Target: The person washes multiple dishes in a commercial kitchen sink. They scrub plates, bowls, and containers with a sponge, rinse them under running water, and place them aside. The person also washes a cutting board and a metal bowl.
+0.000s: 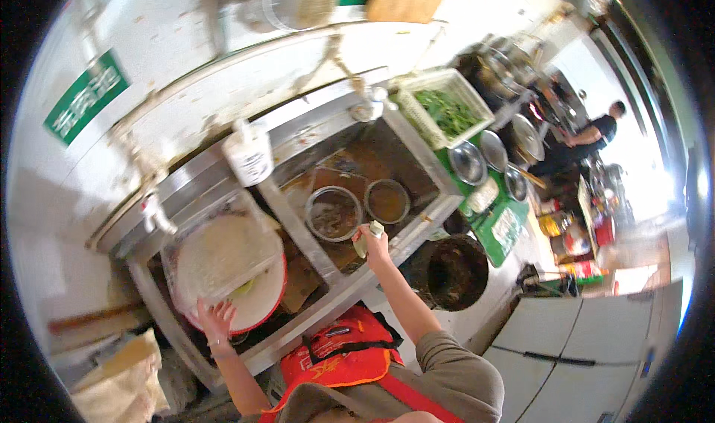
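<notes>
My right hand [373, 243] is closed around a pale green piece [376, 229], too blurred to name for certain. It is held over the front part of the right sink basin [385, 138], close to two round containers, one murky [334, 213] and one with brownish liquid [386, 201]. On the left, my left hand [215, 318] has its fingers spread at the front of a white, red-rimmed basin [268, 294]. A translucent plastic tub [223, 244] rests in or over that basin; whether my fingertips touch it, I cannot tell. A light green scrap [244, 288] lies in the basin.
A white plastic jug [249, 154] stands on the sink divider. Right of the sink are a crate of leafy greens [444, 113], metal bowls [468, 163] and a green cutting board [500, 227]. A dark bin [455, 272] stands by the sink's front. Another person [595, 135] works farther off.
</notes>
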Demonstrator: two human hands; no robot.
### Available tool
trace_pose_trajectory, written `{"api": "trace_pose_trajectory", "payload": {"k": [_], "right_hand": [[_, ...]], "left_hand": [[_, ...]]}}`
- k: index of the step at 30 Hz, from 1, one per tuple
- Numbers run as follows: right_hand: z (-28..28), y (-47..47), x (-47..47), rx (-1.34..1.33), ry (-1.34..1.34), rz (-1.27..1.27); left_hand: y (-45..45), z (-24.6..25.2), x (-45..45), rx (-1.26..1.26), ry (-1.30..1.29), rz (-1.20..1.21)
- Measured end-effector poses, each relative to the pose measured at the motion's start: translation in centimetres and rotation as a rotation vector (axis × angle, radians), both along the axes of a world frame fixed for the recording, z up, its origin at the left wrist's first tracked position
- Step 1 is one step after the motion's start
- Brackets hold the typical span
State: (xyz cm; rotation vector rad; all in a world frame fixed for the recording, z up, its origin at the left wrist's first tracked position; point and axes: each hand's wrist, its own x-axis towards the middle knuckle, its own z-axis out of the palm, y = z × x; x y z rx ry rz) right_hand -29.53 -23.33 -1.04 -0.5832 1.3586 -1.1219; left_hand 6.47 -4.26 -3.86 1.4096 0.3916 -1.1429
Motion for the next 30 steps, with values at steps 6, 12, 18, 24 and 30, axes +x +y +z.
{"api": "trace_pose_trajectory", "payload": {"k": [6,12,18,24,30], "right_hand": [[-1.4,1.5,-7.6,0.257,0.086,-0.272],[-2.6,1.3,-9.3,0.141,-0.083,-0.265],[-4.0,0.6,-10.8,0.094,0.005,-0.146],[-6.3,-2.1,-11.2,0.128,0.141,0.110],[-11.8,-9.5,-8.5,0.304,0.619,0.603]], "left_hand": [[-2.4,-1.0,-7.5,-0.060,0.175,-0.285],[-7.0,0.6,-13.8,-0.165,0.187,-0.610],[-9.2,2.5,-16.3,-0.109,0.119,-0.650],[-8.5,0.7,-17.0,-0.158,0.101,-0.605],[-7.6,-0.5,-18.0,-0.133,0.179,-0.497]]}}
